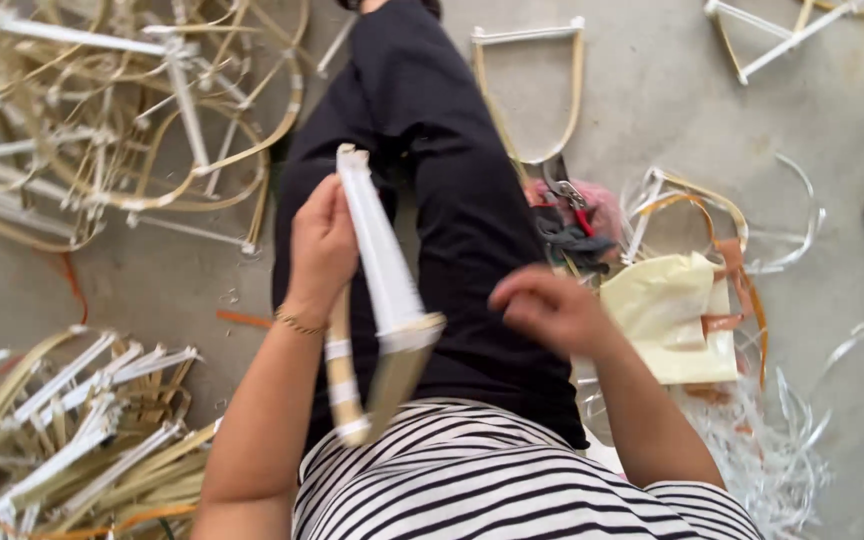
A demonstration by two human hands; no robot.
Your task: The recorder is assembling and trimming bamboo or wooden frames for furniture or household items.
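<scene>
Hands work over the lap at centre frame: left hand (320, 245) is closed round a curved bamboo frame piece wrapped in white tape (382, 290), gripping it near its upper end w/ thumb and fingers, so the piece slants from upper centre-left down toward the striped black-and-white shirt (482, 480) at bottom centre. The frame's lower end shows a tan flat strip w/ white bands. A thin gold bracelet (297, 322) sits on the left wrist. Right hand (550, 308) hovers just right of the frame, fingers curled inward, apart from it; can't tell if it pinches anything. Both are above black trousers (452, 190) running from centre up to top centre. On the grey concrete floor (832, 280): a tangled heap of similar white-taped bamboo frames (122, 120) at upper left, a second pile of taped frames (72, 420) at lower left, one lone D-shaped bamboo frame (532, 90) at top centre-right beside the leg. Right of the trousers lies a pair of red-handled cutters (574, 205) on some pinkish cloth, near a cream-coloured sheet (667, 315) and loose orange-brown strips (742, 290). Shredded white tape scraps (762, 450) spread at lower right.
</scene>
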